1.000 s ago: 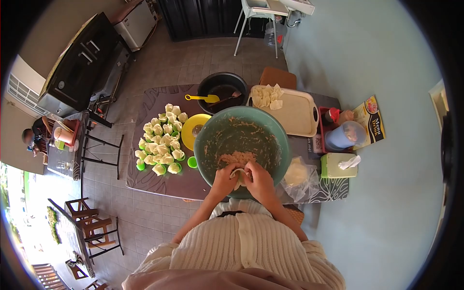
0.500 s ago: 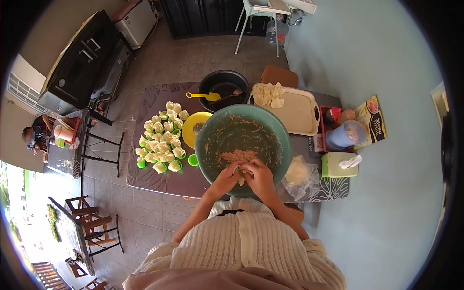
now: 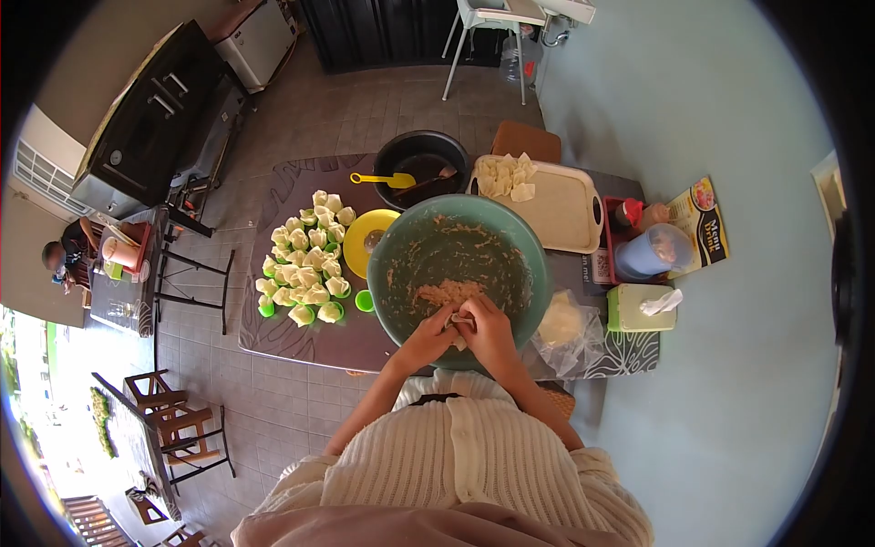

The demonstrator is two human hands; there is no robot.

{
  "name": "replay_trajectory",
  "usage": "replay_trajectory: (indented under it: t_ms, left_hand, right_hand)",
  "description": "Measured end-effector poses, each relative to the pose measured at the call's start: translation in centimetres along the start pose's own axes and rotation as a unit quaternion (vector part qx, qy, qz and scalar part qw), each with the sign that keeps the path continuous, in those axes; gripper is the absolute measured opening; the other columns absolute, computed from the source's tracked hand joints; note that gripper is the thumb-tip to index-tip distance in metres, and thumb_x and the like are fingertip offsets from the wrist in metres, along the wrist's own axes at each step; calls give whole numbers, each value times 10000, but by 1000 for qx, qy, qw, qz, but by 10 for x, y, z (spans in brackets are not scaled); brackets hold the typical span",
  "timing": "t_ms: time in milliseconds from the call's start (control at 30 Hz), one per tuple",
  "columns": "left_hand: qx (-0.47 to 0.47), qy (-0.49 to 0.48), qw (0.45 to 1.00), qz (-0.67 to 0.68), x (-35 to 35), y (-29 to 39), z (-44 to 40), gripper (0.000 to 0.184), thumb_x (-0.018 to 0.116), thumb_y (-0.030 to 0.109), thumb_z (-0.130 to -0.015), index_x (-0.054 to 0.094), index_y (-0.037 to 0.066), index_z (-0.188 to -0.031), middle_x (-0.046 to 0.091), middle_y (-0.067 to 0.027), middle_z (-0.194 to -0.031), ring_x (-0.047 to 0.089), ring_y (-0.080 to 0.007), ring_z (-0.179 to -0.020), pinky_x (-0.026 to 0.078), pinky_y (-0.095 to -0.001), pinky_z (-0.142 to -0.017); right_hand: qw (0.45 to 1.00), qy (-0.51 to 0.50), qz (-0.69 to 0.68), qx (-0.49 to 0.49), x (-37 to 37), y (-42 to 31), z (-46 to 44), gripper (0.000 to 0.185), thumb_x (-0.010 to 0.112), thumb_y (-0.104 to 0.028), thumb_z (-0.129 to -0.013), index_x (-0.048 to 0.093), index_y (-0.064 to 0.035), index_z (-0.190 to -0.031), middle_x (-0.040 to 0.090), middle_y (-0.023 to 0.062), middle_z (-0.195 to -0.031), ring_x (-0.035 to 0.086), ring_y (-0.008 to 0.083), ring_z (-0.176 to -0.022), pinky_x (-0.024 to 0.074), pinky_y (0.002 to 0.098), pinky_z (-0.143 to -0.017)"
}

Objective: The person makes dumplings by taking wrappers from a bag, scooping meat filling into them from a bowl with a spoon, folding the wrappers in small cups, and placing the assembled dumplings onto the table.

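Note:
My left hand [image 3: 432, 337] and my right hand [image 3: 487, 331] are together over the near side of a large green basin [image 3: 541, 273]. Their fingers pinch a small pale dumpling wrapper [image 3: 462, 321], mostly hidden by the fingertips. Just beyond them, a mound of pinkish minced filling [image 3: 448, 291] lies in the basin, with smears up its walls. To the left, several folded white dumplings [image 3: 310, 258] stand close together in small green cups. A single green cup [image 3: 365, 301] sits between them and the basin.
A yellow plate [image 3: 357, 259] adjoins the basin. Behind are a black basin [image 3: 396, 149] with a yellow spatula [image 3: 397, 181] and a cream tray [image 3: 567, 211] with wrapper sheets [image 3: 504, 175]. Rightward are a plastic bag [image 3: 583, 339], a tissue box [image 3: 629, 314] and a wall. Another person [image 3: 68, 251] sits far left.
The fingers of both hands have shifted slightly around the wrapper, and more of its pale edge shows between them. The basin has moved very slightly; the other things have stayed put.

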State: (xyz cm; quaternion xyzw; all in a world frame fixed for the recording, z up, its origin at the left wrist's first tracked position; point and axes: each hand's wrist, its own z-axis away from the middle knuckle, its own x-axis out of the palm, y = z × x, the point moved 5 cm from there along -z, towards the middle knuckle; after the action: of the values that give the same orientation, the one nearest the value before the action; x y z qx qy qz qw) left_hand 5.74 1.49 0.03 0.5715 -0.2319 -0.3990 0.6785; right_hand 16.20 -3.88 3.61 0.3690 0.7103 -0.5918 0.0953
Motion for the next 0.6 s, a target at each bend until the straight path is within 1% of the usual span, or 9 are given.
replay_trajectory:
  t_ms: [33,67,167,200,300,333,400,533,600]
  left_hand:
    - [0,1,1000,0,-1,-3,-1,340,442,89,-817,462,54,-1154,587,-150,-986,576,-242,-938,427,-307,-799]
    - [2,12,1000,17,-2,-9,-1,333,447,92,-821,463,53,-1151,583,-144,-992,567,-218,-944,425,-300,-801]
    - [10,21,998,65,-3,-10,-2,326,461,98,-825,466,53,-1148,579,-134,-985,552,-173,-940,422,-285,-800]
    - [16,21,995,96,-3,-9,-2,325,470,102,-827,468,55,-1148,578,-128,-972,545,-153,-930,421,-277,-797]
    - [7,19,996,85,-1,-10,-2,314,478,99,-832,471,47,-1142,580,-110,-956,539,-139,-913,419,-261,-793]
    - [7,19,996,84,-1,-11,-3,314,478,99,-832,471,47,-1142,580,-110,-956,539,-139,-913,419,-261,-793]
    - [36,9,999,17,1,-8,-3,318,477,89,-835,467,38,-1149,583,-100,-956,539,-135,-900,422,-263,-781]
    - [59,28,998,-2,2,-1,-1,305,464,89,-851,471,29,-1150,583,-97,-956,540,-131,-878,426,-262,-759]
    - [30,61,995,74,2,-11,-4,282,450,97,-868,490,16,-1135,583,-100,-952,542,-127,-862,429,-260,-749]
  right_hand:
    - [999,2,-32,4,-4,-3,-1,173,650,17,-698,555,-27,-835,532,95,-725,561,222,-575,422,294,-505]
    - [998,5,-64,8,-8,-6,-2,170,653,14,-699,584,-30,-848,531,86,-727,554,200,-562,420,287,-503]
    - [998,-28,-54,-6,-16,-7,-3,204,664,10,-692,624,-54,-882,541,74,-724,539,167,-545,421,272,-508]
    - [998,-28,-53,-5,-15,-5,-3,204,664,10,-692,624,-54,-882,541,74,-724,539,167,-545,421,272,-508]
    - [999,-15,-39,-10,-12,-1,-3,219,666,3,-697,626,-62,-902,576,74,-731,554,158,-548,430,263,-510]
    - [999,3,-54,7,-12,-3,-4,209,666,-5,-704,614,-55,-901,594,74,-737,567,151,-556,436,257,-510]
    - [997,21,-69,24,-11,-3,-6,201,666,-13,-712,602,-48,-899,611,75,-742,579,144,-565,441,251,-511]
    - [994,39,-98,35,-13,-3,-7,195,661,-35,-733,558,-34,-898,617,84,-739,581,124,-569,445,235,-511]
    - [993,41,-102,34,-18,-8,-7,196,661,-41,-737,545,-31,-894,615,87,-737,579,120,-572,445,232,-511]
